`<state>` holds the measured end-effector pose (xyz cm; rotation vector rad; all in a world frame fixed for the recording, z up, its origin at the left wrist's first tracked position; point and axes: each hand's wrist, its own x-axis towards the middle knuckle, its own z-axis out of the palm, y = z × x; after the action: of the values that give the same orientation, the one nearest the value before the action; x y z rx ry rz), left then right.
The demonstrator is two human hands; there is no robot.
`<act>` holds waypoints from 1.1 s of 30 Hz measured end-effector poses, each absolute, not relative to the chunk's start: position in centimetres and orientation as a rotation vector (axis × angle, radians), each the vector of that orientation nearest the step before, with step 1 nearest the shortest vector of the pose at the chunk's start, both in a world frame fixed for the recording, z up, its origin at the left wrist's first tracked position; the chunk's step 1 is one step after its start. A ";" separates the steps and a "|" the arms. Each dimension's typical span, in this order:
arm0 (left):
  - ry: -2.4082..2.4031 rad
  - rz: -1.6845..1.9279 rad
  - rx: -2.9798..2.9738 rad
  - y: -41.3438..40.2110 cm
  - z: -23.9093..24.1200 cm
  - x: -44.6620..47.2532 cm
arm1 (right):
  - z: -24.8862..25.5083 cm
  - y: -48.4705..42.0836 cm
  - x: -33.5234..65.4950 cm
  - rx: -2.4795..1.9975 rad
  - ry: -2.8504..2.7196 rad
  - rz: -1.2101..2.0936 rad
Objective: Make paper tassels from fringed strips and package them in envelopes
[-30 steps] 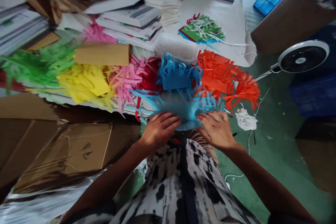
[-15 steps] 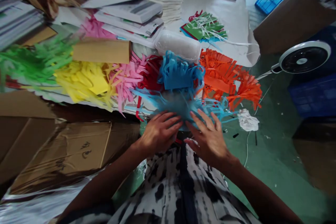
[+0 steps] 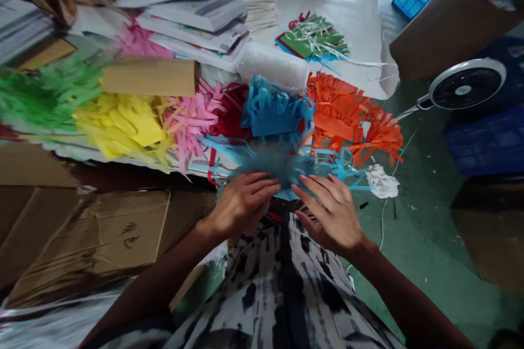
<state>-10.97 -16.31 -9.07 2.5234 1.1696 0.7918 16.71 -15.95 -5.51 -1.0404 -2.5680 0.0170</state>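
At the table's near edge lies a light blue piece of fringed paper (image 3: pixel 289 192), its middle blurred and its cut strips fanning out to both sides. My left hand (image 3: pixel 243 203) rests at its left part, palm down, fingers stretched out and close together, the thumb hidden. On the right part, my right hand (image 3: pixel 333 210) has its fingers spread and nothing gripped. Just beyond the hands sits a darker blue fringed bundle (image 3: pixel 272 117). Orange fringed paper (image 3: pixel 335 114) is to its right, with dark red (image 3: pixel 233 117) and pink fringed paper (image 3: pixel 192 120) to its left.
Farther left are yellow (image 3: pixel 118 125) and green fringed paper (image 3: pixel 49 92). Behind stand a cardboard piece (image 3: pixel 149 76), a clear plastic container (image 3: pixel 272 65) and stacked white booklets (image 3: pixel 196 16). A cardboard box (image 3: pixel 118 229) is at lower left; a round fan (image 3: pixel 469 84) is at right.
My right hand has shifted slightly right, away from my left, and its fingers have drawn back toward the paper's near edge. The whole view has moved a little.
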 end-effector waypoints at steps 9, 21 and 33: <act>1.188 0.836 2.432 -16.7 -8.2 -11.3 | -6.8 -13.9 16.7 -1.094 -2.527 0.387; 1.861 0.711 1.982 -14.9 -7.4 -10.0 | -6.5 -8.8 14.2 -1.613 -2.367 0.688; 2.078 0.562 2.296 -14.1 -8.1 -9.5 | -6.8 -8.9 13.0 -1.843 -2.483 0.302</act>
<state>-9.52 -14.12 -8.08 2.2963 2.0778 0.5619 12.99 -8.93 -6.84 -1.8430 -2.4827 0.3018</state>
